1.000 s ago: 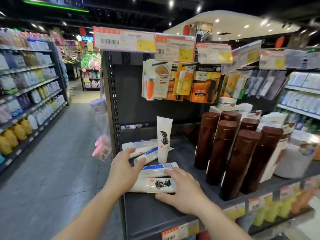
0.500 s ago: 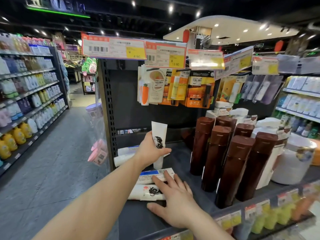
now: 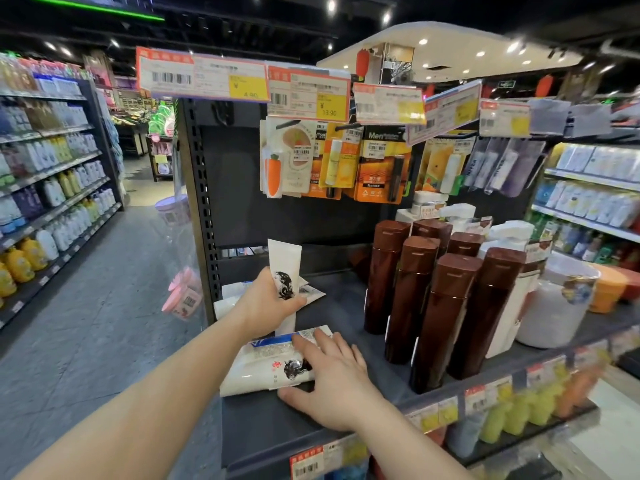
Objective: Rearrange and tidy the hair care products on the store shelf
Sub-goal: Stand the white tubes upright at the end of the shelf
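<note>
While left hand (image 3: 266,299) grips upright white plastic tube with black print (image 3: 284,271) on dark grey shelf (image 3: 346,299), right hand (image 3: 332,372), fingers spread, rests on lying white tubes (image 3: 266,365) beside tall brown bottles (image 3: 440,306).

brown bottles (image 3: 436,299) crowd shelf (image 3: 277,420) right, bare patch at front-left edge

Dark shelf (image 3: 346,292), white tubes (image 3: 263,370) lying flat, roughly 7 brown bottles (image 3: 440,320) upright

An upright tube (image 3: 284,271) was gripped by the left hand (image 3: 266,301) near the shelf's (image 3: 343,299) left edge. Lying tubes (image 3: 266,365) at the front-left corner were touched by the right hand (image 3: 336,379). Brown bottles (image 3: 440,306) stood rightward.
</note>
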